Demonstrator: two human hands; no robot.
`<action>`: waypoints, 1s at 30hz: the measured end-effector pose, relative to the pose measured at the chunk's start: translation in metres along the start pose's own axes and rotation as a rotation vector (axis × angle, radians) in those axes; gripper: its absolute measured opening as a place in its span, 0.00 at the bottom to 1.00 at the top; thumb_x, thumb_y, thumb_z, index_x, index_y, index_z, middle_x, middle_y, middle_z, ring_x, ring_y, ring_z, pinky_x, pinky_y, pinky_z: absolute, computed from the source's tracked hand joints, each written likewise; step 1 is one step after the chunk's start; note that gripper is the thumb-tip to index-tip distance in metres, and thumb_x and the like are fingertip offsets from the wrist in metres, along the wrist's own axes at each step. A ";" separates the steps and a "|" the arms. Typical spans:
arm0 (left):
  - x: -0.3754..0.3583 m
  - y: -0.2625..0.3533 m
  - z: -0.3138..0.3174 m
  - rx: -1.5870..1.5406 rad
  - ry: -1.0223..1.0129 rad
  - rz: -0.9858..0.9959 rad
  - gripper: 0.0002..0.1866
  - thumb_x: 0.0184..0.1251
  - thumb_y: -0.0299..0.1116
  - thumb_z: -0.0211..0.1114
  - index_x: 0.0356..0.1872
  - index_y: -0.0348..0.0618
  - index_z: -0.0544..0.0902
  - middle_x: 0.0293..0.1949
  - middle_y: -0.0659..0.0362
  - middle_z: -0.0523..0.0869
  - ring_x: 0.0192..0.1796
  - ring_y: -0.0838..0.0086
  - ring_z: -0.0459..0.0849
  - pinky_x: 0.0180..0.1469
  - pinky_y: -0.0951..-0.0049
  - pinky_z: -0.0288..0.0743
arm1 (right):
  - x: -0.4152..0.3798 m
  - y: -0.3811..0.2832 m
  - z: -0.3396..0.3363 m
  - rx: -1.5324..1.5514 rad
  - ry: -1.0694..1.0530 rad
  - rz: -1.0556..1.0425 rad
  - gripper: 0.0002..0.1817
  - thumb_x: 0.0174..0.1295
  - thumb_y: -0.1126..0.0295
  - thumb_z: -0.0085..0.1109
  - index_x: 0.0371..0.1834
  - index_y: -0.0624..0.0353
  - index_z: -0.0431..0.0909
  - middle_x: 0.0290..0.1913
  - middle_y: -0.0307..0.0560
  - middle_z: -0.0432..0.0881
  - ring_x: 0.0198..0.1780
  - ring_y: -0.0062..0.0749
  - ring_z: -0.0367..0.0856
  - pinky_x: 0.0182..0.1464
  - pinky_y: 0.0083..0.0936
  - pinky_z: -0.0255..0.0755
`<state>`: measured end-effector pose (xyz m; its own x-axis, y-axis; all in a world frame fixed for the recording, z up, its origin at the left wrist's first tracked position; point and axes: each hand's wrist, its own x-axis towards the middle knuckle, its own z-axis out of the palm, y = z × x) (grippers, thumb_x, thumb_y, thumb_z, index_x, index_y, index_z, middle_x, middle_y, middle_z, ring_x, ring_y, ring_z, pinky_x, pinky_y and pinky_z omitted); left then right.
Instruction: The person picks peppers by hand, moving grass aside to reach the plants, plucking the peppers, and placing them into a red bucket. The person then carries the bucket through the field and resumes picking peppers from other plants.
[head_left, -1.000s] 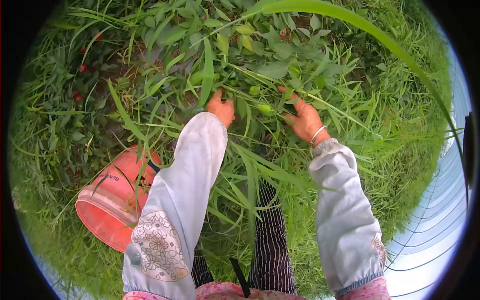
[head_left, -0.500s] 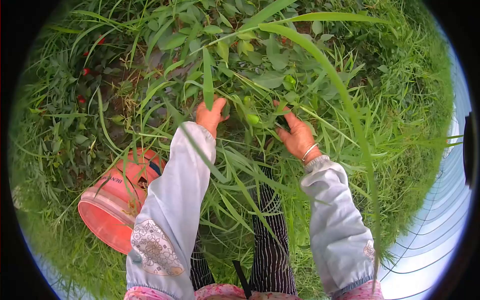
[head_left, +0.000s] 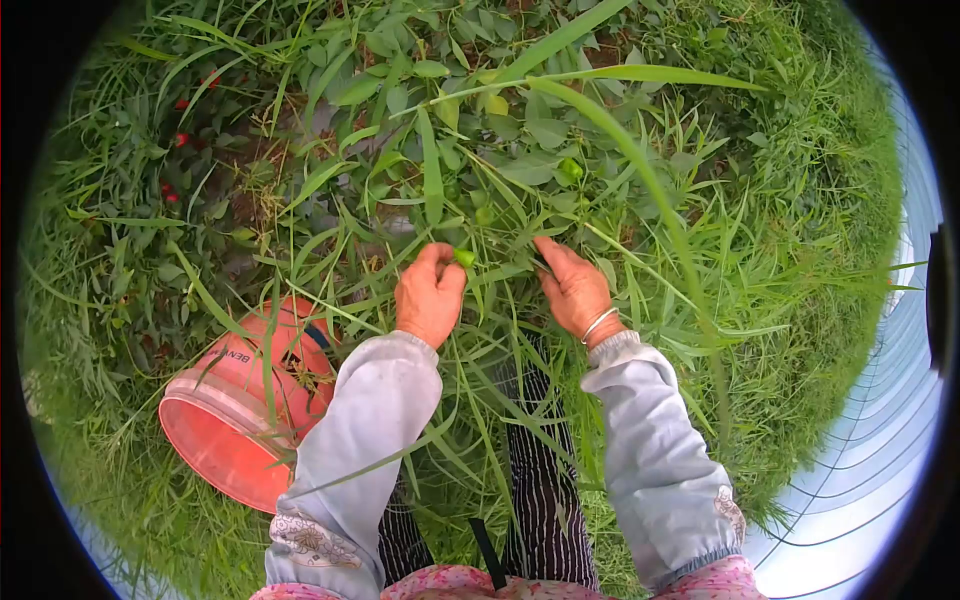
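My left hand [head_left: 431, 295] is closed on a small green pepper [head_left: 464, 258], which pokes out beside its fingertips among the leaves. To the right, my right hand [head_left: 576, 288], with a bracelet [head_left: 600, 325] at the wrist, has its fingers pressed together at the stems; something dark shows by the fingertips, too small to make out. Another green pepper [head_left: 570, 169] hangs on the plant above my right hand. Long grass blades cross between and over the hands.
A red bucket [head_left: 215, 440] lies tipped on its side at the lower left, grass blades across it. Red peppers [head_left: 182, 139] show in the foliage at the upper left. A long grass blade [head_left: 640, 155] arches across the upper right. Pale sheeting [head_left: 850, 470] edges the right side.
Both hands have moved down toward the body, my left hand more so. A green pepper now shows at my left hand's fingertips. Leaves and grass between the hands have shifted.
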<state>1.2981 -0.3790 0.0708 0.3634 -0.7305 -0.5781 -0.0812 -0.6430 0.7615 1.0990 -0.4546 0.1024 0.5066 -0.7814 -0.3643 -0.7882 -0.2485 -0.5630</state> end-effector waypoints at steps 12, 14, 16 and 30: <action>0.031 0.064 0.007 0.468 -0.171 0.138 0.21 0.54 0.43 0.66 0.49 0.49 0.80 0.38 0.52 0.83 0.41 0.59 0.82 0.44 0.61 0.74 | -0.004 -0.002 0.008 -0.035 -0.010 0.029 0.27 0.53 0.77 0.53 0.59 0.47 0.66 0.51 0.52 0.76 0.44 0.54 0.76 0.46 0.40 0.72; 0.033 0.064 0.011 0.430 -0.157 0.051 0.20 0.53 0.45 0.66 0.46 0.48 0.81 0.38 0.51 0.82 0.42 0.57 0.81 0.44 0.59 0.74 | -0.006 -0.005 0.010 -0.088 0.044 -0.002 0.27 0.52 0.77 0.53 0.58 0.49 0.66 0.50 0.51 0.76 0.44 0.53 0.76 0.45 0.40 0.72; 0.031 0.056 0.014 0.346 -0.093 0.098 0.17 0.52 0.44 0.67 0.41 0.47 0.83 0.39 0.50 0.82 0.42 0.55 0.81 0.43 0.58 0.74 | -0.010 -0.002 0.014 -0.154 0.078 -0.041 0.27 0.52 0.76 0.54 0.59 0.51 0.66 0.50 0.51 0.76 0.44 0.52 0.76 0.46 0.40 0.71; 0.033 0.043 0.010 -0.659 -0.294 -0.345 0.08 0.56 0.36 0.64 0.34 0.45 0.82 0.28 0.63 0.81 0.28 0.77 0.77 0.30 0.74 0.69 | -0.019 -0.009 0.027 -0.085 0.014 0.066 0.24 0.56 0.76 0.53 0.59 0.54 0.67 0.49 0.57 0.77 0.48 0.55 0.75 0.50 0.39 0.71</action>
<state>1.2970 -0.4331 0.0812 0.0012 -0.6044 -0.7967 0.5899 -0.6428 0.4886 1.1056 -0.4219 0.0939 0.4481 -0.8054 -0.3879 -0.8469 -0.2435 -0.4727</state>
